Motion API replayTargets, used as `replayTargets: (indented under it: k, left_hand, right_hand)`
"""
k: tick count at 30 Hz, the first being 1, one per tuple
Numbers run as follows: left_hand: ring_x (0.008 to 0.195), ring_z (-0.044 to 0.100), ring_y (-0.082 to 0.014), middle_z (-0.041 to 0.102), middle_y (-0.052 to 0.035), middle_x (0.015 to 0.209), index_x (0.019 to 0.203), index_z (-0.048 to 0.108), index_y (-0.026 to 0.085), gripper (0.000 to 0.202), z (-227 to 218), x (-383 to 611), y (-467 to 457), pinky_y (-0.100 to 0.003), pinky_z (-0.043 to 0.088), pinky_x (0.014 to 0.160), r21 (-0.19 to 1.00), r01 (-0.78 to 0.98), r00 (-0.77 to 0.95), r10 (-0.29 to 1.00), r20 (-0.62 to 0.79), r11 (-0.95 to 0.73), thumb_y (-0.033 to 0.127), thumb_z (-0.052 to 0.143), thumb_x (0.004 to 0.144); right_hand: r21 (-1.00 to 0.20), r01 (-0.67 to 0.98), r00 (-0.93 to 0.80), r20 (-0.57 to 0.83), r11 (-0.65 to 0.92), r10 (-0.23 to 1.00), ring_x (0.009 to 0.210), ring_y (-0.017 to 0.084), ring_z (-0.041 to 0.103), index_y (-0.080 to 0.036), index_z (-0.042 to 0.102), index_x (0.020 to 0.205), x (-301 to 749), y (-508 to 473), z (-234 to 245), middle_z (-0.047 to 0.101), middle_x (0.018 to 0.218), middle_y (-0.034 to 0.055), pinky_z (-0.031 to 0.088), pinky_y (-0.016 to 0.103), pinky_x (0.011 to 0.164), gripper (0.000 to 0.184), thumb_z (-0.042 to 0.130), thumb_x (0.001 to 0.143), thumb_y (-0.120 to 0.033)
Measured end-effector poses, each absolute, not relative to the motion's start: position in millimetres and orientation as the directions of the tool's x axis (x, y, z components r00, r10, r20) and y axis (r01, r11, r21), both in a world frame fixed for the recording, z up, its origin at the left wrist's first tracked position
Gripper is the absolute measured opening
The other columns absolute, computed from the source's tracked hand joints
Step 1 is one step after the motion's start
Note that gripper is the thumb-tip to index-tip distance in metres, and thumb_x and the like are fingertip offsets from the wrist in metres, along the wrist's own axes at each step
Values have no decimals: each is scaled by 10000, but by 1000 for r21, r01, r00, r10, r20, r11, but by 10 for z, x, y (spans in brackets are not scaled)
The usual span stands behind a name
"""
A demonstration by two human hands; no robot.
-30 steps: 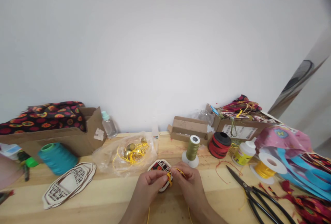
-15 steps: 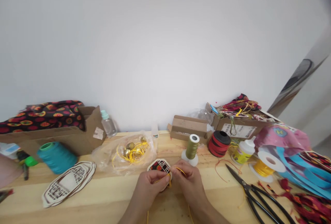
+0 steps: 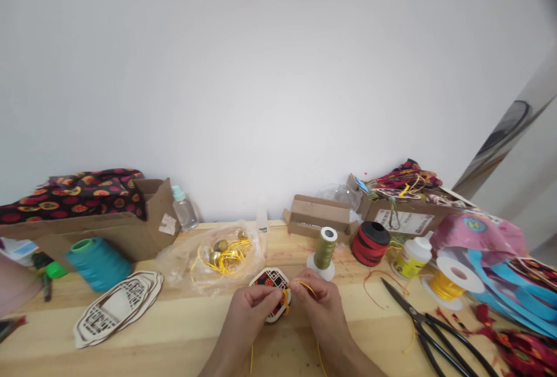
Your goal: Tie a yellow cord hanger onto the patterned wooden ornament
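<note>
Both hands meet at the table's front middle over a small round ornament (image 3: 270, 279) patterned in black, red and white. My left hand (image 3: 249, 311) pinches a yellow cord (image 3: 285, 300) at the ornament's right edge. Against it, my right hand (image 3: 317, 301) pinches the same cord, which loops over its fingers and trails down toward me. A clear bag of gold bells and yellow cord (image 3: 221, 255) lies just behind the ornament.
Teal thread cone (image 3: 99, 263) and stacked wooden cut-outs (image 3: 117, 306) lie left. Olive spool (image 3: 324, 249), red-black spool (image 3: 369, 242), glue bottle (image 3: 411, 257), yellow spool (image 3: 450, 283) and black scissors (image 3: 430, 327) lie right. Cardboard boxes (image 3: 319, 214) and patterned fabric (image 3: 73, 194) line the wall.
The hands have stayed together over the ornament, with only small finger movements on the yellow cord. The view shifted very slightly.
</note>
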State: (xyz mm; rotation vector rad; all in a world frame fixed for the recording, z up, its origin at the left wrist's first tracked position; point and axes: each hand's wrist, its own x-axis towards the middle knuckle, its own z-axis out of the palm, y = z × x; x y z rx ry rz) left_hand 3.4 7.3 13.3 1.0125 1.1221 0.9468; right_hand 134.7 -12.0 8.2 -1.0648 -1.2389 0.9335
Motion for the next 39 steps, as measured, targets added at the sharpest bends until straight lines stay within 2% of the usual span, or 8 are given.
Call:
replayTargets:
  k: [6, 12, 15, 21, 26, 33, 39]
  left_hand:
    - [435, 486, -94, 631, 2, 469, 581, 682, 116, 258, 106, 5, 82, -186, 360, 467, 959, -59, 200, 944, -261, 278, 370, 675, 537]
    - [500, 504, -95, 620, 16, 510, 590, 648, 124, 192, 57, -27, 78, -170, 364, 499, 993, -5, 237, 965, -113, 117, 310, 622, 630]
    - [506, 522, -97, 634, 13, 525, 595, 647, 132, 165, 70, -30, 65, -164, 381, 498, 994, -10, 231, 967, -107, 112, 294, 632, 622]
    - [666, 603, -143, 709, -19, 744, 770, 682, 181, 200, 89, -15, 53, -188, 447, 603, 986, -61, 225, 965, -136, 154, 260, 665, 588]
    - [562, 588, -131, 706, -25, 636, 666, 694, 150, 178, 87, 13, 48, -184, 429, 538, 980, -31, 214, 959, -184, 195, 280, 688, 544]
    - [466, 530, -90, 674, -21, 524, 610, 686, 120, 244, 14, 50, 59, -166, 372, 479, 956, -73, 211, 941, -264, 284, 321, 724, 477]
    - [446, 509, -75, 667, -17, 503, 641, 696, 125, 279, 51, 23, 51, -158, 348, 469, 932, -157, 239, 928, -285, 326, 336, 733, 463]
  right_hand:
    - [-958, 14, 83, 287, 287, 954, 570, 119, 434, -160, 633, 553, 1361, -132, 110, 455, 561, -14, 348, 228, 545, 216, 552, 720, -271]
    - [-973, -29, 108, 225, 229, 968, 572, 114, 421, -147, 627, 542, 1365, -95, 78, 450, 549, -20, 350, 227, 555, 228, 561, 710, -287]
    - [-972, -82, 81, 212, 218, 974, 579, 120, 442, -142, 628, 548, 1360, -91, 83, 494, 566, -9, 360, 230, 562, 231, 558, 706, -296]
    - [-974, -99, 74, 197, 204, 978, 539, 106, 420, -140, 620, 541, 1350, -94, 82, 474, 537, -18, 344, 214, 521, 224, 554, 709, -275]
    - [-973, -29, 94, 224, 227, 970, 568, 111, 427, -136, 627, 557, 1356, -90, 50, 473, 561, -12, 344, 214, 538, 205, 556, 711, -252]
    - [-971, 16, 125, 240, 240, 963, 550, 100, 397, -136, 597, 526, 1376, -68, 6, 413, 536, -29, 325, 201, 521, 232, 552, 719, -256]
    - [-989, -61, 47, 132, 134, 990, 510, 97, 430, -131, 589, 603, 1324, -80, 26, 498, 532, -20, 330, 197, 485, 241, 522, 737, -320]
